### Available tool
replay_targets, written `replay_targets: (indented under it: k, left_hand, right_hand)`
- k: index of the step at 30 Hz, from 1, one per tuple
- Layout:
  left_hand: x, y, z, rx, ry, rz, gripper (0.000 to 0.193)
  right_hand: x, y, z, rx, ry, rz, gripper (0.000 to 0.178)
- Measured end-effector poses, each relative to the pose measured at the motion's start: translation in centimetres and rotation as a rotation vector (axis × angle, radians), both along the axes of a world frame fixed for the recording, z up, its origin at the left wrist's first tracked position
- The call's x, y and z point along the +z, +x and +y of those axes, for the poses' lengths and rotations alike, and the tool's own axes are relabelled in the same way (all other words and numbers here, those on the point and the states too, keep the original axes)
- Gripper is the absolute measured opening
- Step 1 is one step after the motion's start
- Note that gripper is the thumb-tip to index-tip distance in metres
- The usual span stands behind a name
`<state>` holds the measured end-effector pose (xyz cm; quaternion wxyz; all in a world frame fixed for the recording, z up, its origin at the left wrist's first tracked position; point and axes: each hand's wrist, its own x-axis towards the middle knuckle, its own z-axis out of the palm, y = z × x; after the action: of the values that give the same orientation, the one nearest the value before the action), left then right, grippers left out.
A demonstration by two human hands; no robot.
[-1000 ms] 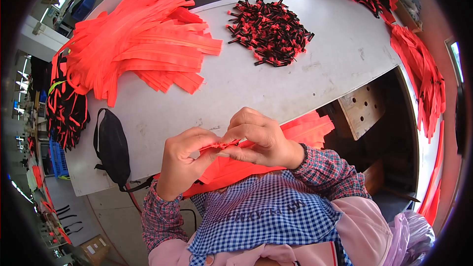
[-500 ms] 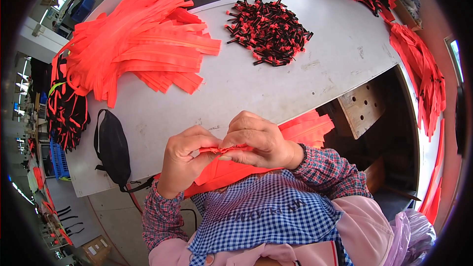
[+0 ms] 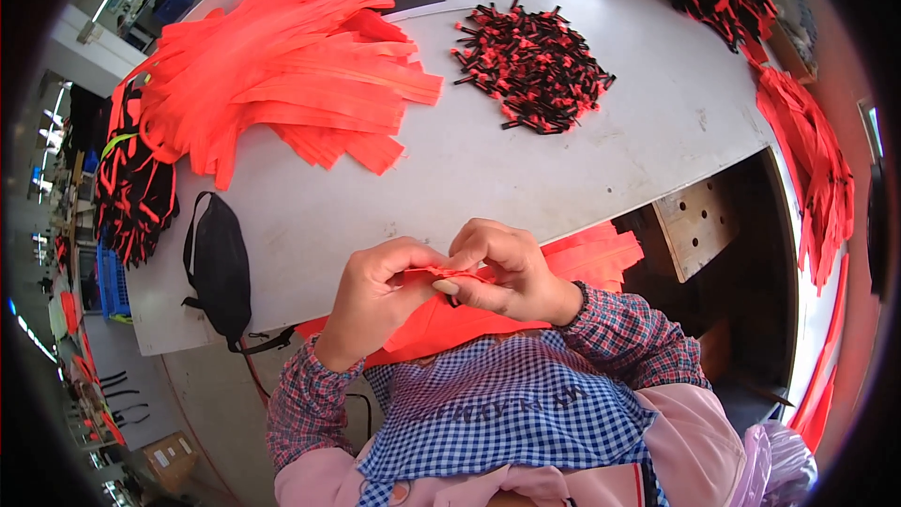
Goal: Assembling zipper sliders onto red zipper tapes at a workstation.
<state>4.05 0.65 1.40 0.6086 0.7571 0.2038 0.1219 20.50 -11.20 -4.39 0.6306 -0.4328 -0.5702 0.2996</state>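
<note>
Close together at the table's front edge, both my hands pinch the end of a bright orange zipper strip. My left hand grips it between thumb and bent fingers. My right hand closes on the same end from the other side, thumb below. A small dark piece shows under the right thumb; most of it is hidden, perhaps a slider's pull. More orange zipper strips lie across my lap under the hands and stick out at the right. Farther off on the table is a heap of small black-and-red zipper pulls.
A large fan of orange strips covers the table's far left, beside a black-and-orange bundle. A black pouch lies at the left edge. Other orange strips hang at the right, near an open compartment with a perforated wooden board.
Both hands have shifted slightly to the right in the picture, still pinching the strip. A small dark piece now shows under the right thumb. The whole view has moved a little.
</note>
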Motion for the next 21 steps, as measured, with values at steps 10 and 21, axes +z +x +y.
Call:
replay_targets:
  k: [10, 21]
  left_hand:
    - [1.1, -2.1, 0.9, -0.029, -0.072, -0.115, 0.026]
    - [-0.8, -2.4, 0.8, -0.116, -0.242, -0.312, 0.034]
  right_hand:
    - [2.4, -0.4, 1.0, -0.105, -0.126, 0.057, 0.009]
    - [4.7, -1.1, 2.9, -0.426, -0.159, 0.585, 0.022]
